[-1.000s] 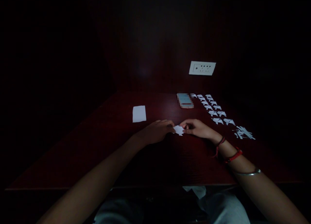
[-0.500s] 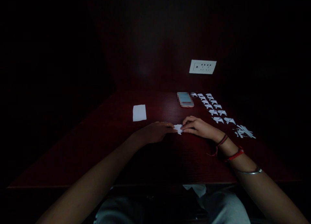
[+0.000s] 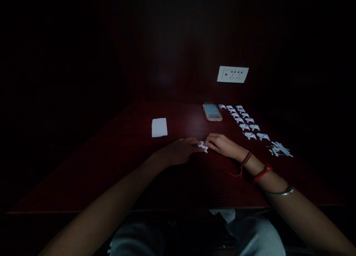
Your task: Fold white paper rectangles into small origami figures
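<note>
Dark-red wood-grain table point(image 3: 116, 148): dimly lit; runs back to dark reddish wall point(image 3: 172, 74).
White rectangular socket plate point(image 3: 233, 74): fixed on wall, R of centre.
White rectangular paper sheet point(image 3: 159, 127): lies flat, L of centre, beyond L forearm, apart from both hands.
Phone-like slab w/ blue-grey face, tan edge point(image 3: 212, 112): lies nr back of table; face pixelated, can't read.
Small white pointed folded-paper shapes point(image 3: 250, 136): set in 2 slanting rows, R of slab, running front to back.
Loose heap of thin white paper strips point(image 3: 280, 149): lies just beside front end of rows, far R.
R wrist & forearm: wears dark-red cord point(image 3: 246, 158), red band point(image 3: 263, 173), silver bangle point(image 3: 283, 192).
In the way: fingers; cover much of work piece.
Small white folded-paper piece point(image 3: 203, 146): sits on table, mid-scene, btwn both hands; shows pointed tip twd viewer; finer folds too small to tell.
L hand point(image 3: 182, 151): holds piece, forefinger on far side, thumb on nr side.
R hand point(image 3: 222, 143): fingers curled tog., tips touching piece's R edge; pinching or just pressing, can't tell.
</note>
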